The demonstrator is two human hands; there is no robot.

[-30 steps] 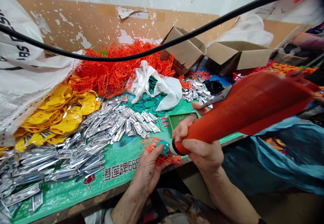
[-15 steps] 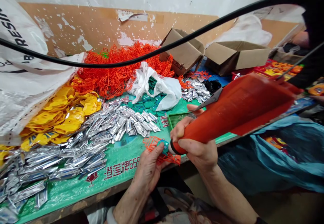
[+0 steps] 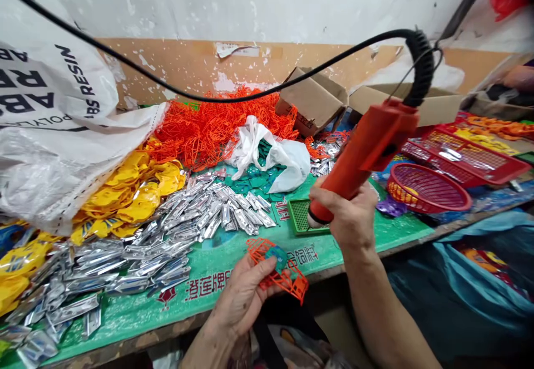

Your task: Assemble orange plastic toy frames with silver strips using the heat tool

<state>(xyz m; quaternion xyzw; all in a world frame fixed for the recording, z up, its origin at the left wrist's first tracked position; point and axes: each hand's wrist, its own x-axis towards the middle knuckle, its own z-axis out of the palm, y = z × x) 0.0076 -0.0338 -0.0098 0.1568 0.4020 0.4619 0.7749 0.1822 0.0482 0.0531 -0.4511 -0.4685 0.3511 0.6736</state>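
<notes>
My left hand [image 3: 246, 285] pinches an orange plastic frame [image 3: 294, 283] with a teal piece [image 3: 276, 256] on it, near the table's front edge. The thumb lies over the teal piece. My right hand [image 3: 352, 216] is wrapped round a red-orange power screwdriver [image 3: 354, 155], which hangs from a black cable [image 3: 420, 68]. The tool's tip points down and left, over a small green basket [image 3: 301, 216], apart from the orange frame. Left of my hands lies a heap of silver metal pieces [image 3: 167, 241].
Yellow parts [image 3: 142, 196], an orange heap [image 3: 217, 129] and a white bag [image 3: 287, 160] with green parts lie on the green-covered table [image 3: 125, 316]. Cardboard boxes [image 3: 312, 99] stand behind. A red round basket [image 3: 429, 188] is at the right, above a blue bag [image 3: 467, 285].
My right hand has lifted the screwdriver up and right, away from the orange frame, and tilted it more upright. My left hand still holds the frame. The view has shifted.
</notes>
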